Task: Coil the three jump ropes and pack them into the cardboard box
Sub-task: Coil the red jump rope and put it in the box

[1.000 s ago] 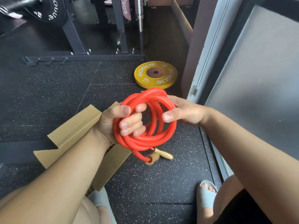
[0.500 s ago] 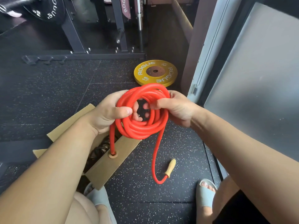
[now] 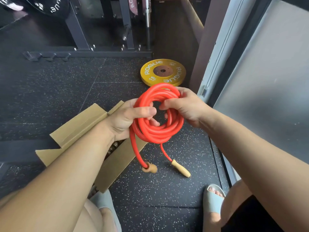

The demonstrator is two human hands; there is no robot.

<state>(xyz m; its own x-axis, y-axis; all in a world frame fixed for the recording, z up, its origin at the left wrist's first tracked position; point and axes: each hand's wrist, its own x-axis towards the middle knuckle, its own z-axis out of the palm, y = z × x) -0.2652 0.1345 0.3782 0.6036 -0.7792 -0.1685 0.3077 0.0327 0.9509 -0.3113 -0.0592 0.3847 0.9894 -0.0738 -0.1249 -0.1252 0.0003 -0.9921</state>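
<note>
A red jump rope [image 3: 157, 131] is wound into a round coil held in the air above the floor. My left hand [image 3: 127, 121] grips the coil's left side, thumb across the strands. My right hand [image 3: 184, 108] grips its upper right side. Two short rope ends hang from the coil, each with a wooden handle [image 3: 181, 168]; the other handle [image 3: 149, 169] dangles beside the box's corner. The open cardboard box [image 3: 80, 126] lies on the floor under my left forearm, which hides most of its inside. Something dark and coiled shows in it.
A yellow weight plate [image 3: 163, 72] lies flat on the speckled rubber floor behind the coil. A black rack base [image 3: 100, 53] runs across the back. A grey door panel [image 3: 267, 81] stands at right. My feet in grey slippers [image 3: 214, 200] are at the bottom.
The hanging ends have been wound in and are shorter, both handles now dangling close together below the coil. My left hand shifted its hold from the coil's middle to its left side.
</note>
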